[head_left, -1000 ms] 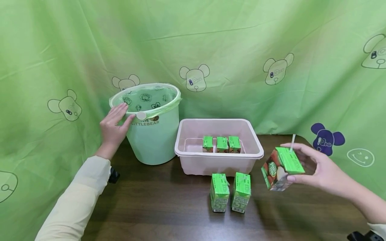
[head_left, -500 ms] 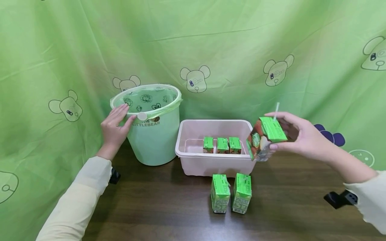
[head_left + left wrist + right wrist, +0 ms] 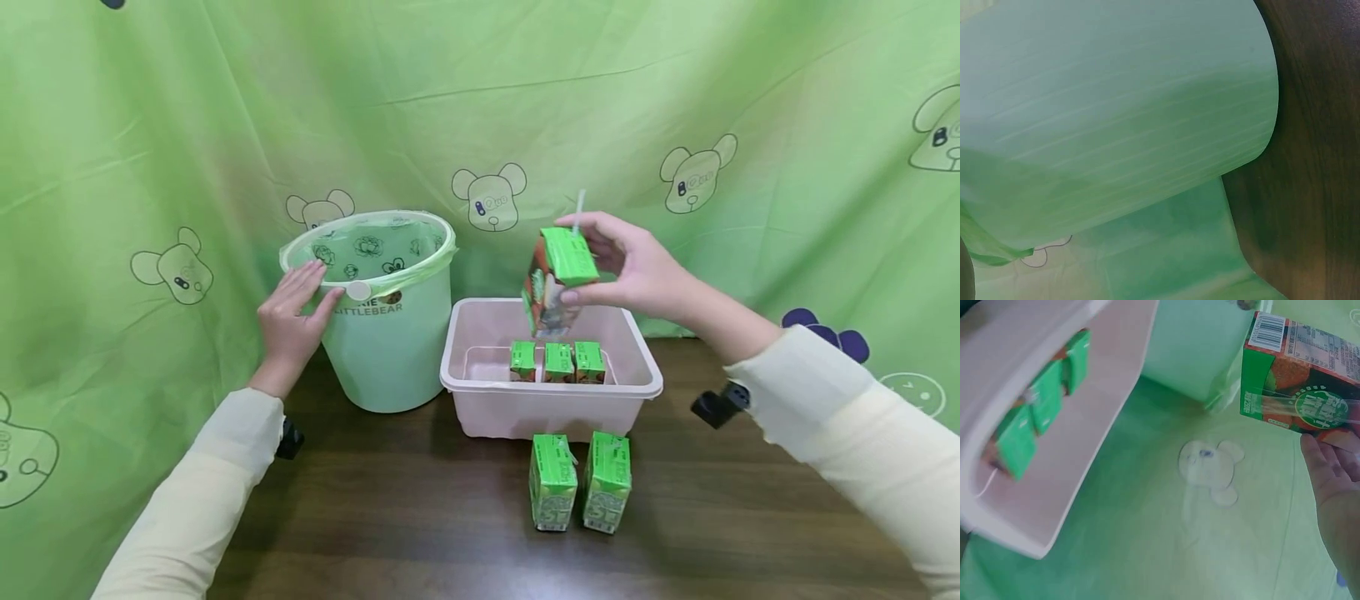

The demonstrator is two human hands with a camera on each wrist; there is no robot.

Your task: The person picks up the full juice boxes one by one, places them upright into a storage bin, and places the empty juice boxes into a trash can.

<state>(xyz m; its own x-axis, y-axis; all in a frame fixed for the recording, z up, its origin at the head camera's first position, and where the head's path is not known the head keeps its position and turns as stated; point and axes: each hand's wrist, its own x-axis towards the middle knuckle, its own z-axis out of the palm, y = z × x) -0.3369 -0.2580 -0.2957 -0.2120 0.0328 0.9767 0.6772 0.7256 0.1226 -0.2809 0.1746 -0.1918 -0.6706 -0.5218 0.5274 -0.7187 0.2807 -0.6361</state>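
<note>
My right hand grips a juice box between thumb and fingers, above the back of a pink bin. A straw sticks up from its green top. The right wrist view shows the same juice box with a barcode on its end. At the left, my left hand rests on the near rim of a mint-green bucket, fingers fairly straight. A green-patterned liner bag covers the bucket's inside. In the left wrist view the bucket's wall fills most of the frame.
Three juice boxes stand inside the pink bin. Two more juice boxes stand on the dark wooden table in front of it. A green printed cloth hangs behind everything.
My right hand has carried the juice box left and up, from the right of the pink bin to above it. The left hand stays at the bucket's rim.
</note>
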